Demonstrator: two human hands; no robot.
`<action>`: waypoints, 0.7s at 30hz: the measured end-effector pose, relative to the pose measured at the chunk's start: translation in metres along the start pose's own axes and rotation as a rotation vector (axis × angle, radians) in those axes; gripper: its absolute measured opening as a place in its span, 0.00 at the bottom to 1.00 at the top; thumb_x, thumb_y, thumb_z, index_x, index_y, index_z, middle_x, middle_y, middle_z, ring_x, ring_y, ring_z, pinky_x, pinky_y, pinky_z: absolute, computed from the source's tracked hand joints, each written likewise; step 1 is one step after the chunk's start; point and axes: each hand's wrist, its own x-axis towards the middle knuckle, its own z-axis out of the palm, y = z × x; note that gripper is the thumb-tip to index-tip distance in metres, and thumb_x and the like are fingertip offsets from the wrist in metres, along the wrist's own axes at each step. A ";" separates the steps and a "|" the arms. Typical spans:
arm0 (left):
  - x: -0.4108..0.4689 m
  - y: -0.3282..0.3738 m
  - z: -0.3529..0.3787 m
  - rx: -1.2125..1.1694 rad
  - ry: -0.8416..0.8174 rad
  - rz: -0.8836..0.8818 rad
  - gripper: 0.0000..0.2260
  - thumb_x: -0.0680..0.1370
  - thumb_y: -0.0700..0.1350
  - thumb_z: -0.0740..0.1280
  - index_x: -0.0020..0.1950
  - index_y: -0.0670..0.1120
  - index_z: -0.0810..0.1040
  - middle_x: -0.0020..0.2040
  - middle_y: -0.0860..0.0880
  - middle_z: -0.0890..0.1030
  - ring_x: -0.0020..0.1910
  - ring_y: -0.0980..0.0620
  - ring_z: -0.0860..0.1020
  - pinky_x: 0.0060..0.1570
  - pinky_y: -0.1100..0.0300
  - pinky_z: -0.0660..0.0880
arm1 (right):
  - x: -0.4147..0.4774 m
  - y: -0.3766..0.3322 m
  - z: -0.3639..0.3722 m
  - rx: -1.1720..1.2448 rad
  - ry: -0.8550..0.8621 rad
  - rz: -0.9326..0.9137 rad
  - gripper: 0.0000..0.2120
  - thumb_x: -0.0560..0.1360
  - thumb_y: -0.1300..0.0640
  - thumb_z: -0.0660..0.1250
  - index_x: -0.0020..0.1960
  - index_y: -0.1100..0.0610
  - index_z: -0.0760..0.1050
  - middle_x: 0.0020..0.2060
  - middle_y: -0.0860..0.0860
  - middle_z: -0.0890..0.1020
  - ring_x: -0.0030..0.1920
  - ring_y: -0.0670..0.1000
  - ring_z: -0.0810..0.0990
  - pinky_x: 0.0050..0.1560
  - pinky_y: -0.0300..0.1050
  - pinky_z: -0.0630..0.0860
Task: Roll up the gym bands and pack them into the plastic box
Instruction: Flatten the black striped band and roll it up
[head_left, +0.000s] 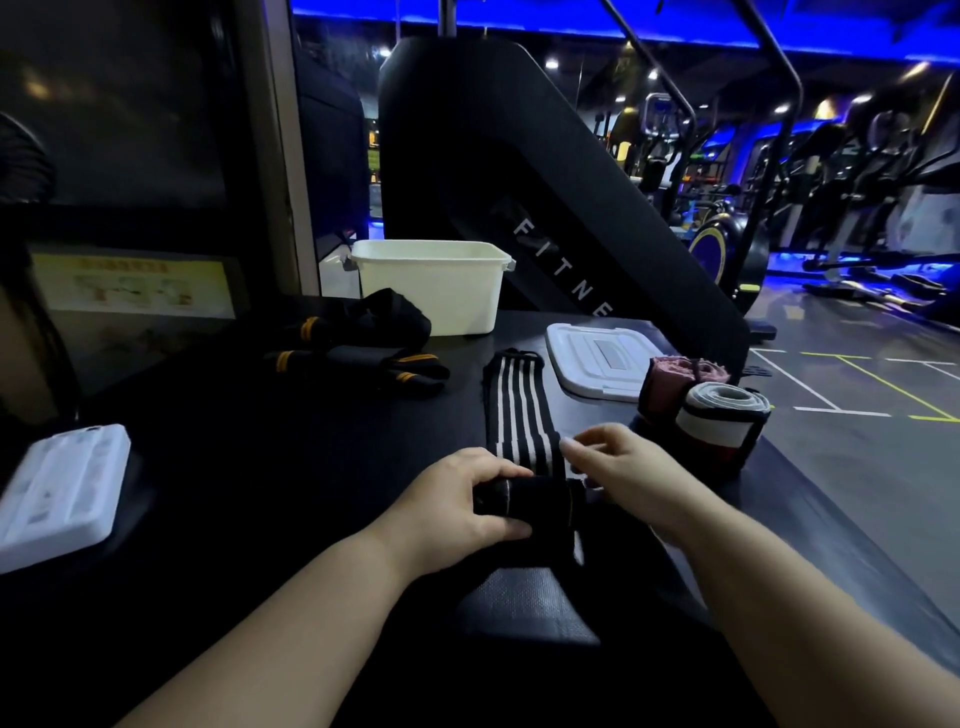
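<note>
I have the left hand (467, 499) gripping the rolled end (530, 500) of the striped band (519, 410), fingers curled over it. The right hand (628, 467) sits at the roll's right end with its fingers loosely extended, clasping nothing I can make out. The unrolled length lies flat on the bench (260, 441), its long axis running straight away from both hands toward the plastic box (431, 286). So I judge the roll should travel forward, with the left hand nearer to drive it.

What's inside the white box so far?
Nothing shows above the rim of the box; only a strip of its inner far wall is visible. Its front wall hides the bottom, so its contents cannot be told.
</note>
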 end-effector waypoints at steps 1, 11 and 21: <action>0.000 0.000 0.000 -0.005 -0.003 -0.003 0.21 0.68 0.46 0.79 0.59 0.55 0.81 0.52 0.58 0.77 0.55 0.66 0.74 0.59 0.71 0.69 | 0.007 -0.004 0.001 0.026 -0.007 0.031 0.19 0.73 0.41 0.69 0.56 0.54 0.76 0.45 0.51 0.84 0.44 0.50 0.82 0.48 0.49 0.81; 0.001 -0.001 -0.001 -0.024 -0.023 -0.030 0.20 0.69 0.47 0.78 0.59 0.56 0.81 0.51 0.58 0.77 0.54 0.65 0.74 0.60 0.67 0.70 | 0.055 -0.019 0.016 0.174 -0.213 0.137 0.14 0.70 0.60 0.76 0.55 0.57 0.81 0.44 0.52 0.83 0.40 0.48 0.80 0.46 0.45 0.80; 0.006 -0.009 -0.002 -0.089 -0.053 -0.027 0.17 0.71 0.47 0.76 0.58 0.57 0.81 0.53 0.56 0.79 0.54 0.60 0.77 0.60 0.57 0.73 | 0.070 -0.024 0.020 -0.279 -0.190 -0.015 0.25 0.68 0.56 0.78 0.64 0.50 0.78 0.51 0.48 0.80 0.50 0.47 0.78 0.51 0.38 0.72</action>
